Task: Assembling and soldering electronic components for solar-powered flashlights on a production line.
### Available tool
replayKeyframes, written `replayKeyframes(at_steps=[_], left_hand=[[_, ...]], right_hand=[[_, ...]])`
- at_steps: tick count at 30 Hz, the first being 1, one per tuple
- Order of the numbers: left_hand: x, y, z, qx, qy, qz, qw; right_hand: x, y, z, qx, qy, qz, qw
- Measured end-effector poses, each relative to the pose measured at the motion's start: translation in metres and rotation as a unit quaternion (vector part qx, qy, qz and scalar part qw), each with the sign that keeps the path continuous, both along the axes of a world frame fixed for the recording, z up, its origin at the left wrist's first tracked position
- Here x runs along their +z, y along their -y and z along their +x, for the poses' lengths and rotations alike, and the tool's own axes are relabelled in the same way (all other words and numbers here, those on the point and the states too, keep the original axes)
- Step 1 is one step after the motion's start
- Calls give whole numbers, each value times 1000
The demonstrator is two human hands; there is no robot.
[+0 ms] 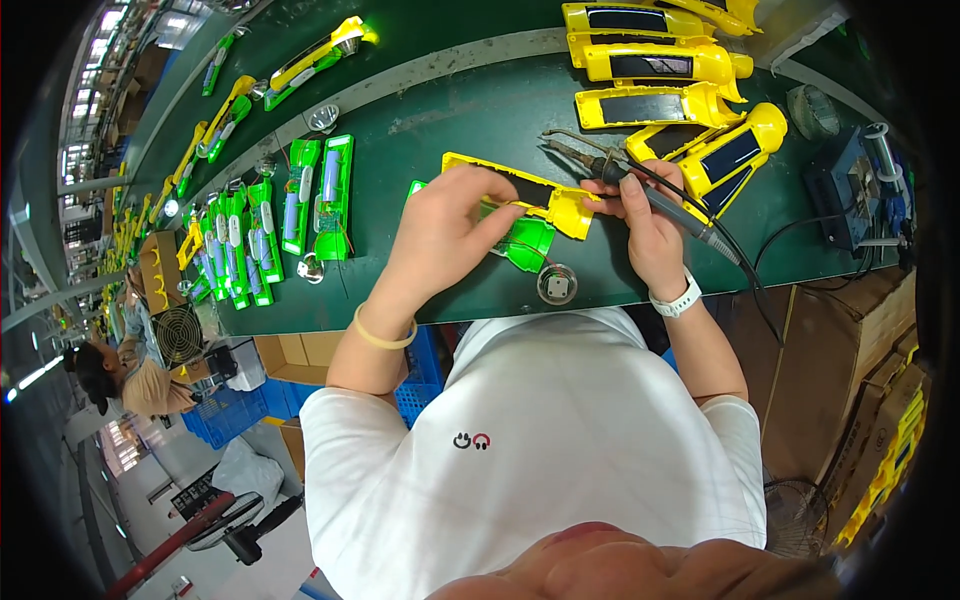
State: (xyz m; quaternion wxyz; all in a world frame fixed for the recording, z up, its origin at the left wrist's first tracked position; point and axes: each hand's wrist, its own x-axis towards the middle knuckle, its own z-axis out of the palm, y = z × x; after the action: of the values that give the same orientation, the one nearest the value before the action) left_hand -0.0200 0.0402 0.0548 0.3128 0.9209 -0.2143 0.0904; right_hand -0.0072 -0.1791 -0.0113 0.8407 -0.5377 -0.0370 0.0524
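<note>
A yellow plastic casing half (pixel 570 212) with a dark panel lies at a slant between my hands. My left hand (pixel 450 225) reaches over its near edge, thumb and fingers pinched close together; what is between the fingertips is hidden. In my right hand (pixel 650 225) is a soldering iron (pixel 690 215) with a grey handle, its tip pointing to the far left. That hand's fingertips also touch the casing's right end. Beneath the casing is a green casing half (pixel 528 245) with thin wires, partly covered. A round lamp head (pixel 557 284) sits near the table's front edge.
Yellow casings with dark panels (pixel 650 66) pile up at the far right. Green casings with battery cells (pixel 330 190) stand in rows at left. A blue soldering station (pixel 840 190) and its looping cable are at right. Another person (pixel 130 375) sits far left.
</note>
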Motion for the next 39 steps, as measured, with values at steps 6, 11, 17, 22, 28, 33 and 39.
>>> replayKeyframes(at_steps=[6,11,17,22,28,33,39], left_hand=[[0,-17,-5,97,-360,-590,716],[-21,-38,0,127,-251,-361,889],[-33,-57,28,32,-28,44,998],[-30,-60,38,-19,-93,86,992],[-34,-61,43,-46,-123,101,986],[-32,-62,43,-55,-116,105,986],[-32,-61,43,-62,-108,118,985]], right_hand=[[0,0,-4,-54,73,-120,989],[10,-20,-12,-41,60,-108,991],[8,-47,-8,-18,31,-108,994],[0,-50,-8,16,20,-146,989],[-6,-51,-7,24,27,-168,985],[-8,-50,-8,27,26,-175,984],[-7,-52,-7,28,29,-196,980]])
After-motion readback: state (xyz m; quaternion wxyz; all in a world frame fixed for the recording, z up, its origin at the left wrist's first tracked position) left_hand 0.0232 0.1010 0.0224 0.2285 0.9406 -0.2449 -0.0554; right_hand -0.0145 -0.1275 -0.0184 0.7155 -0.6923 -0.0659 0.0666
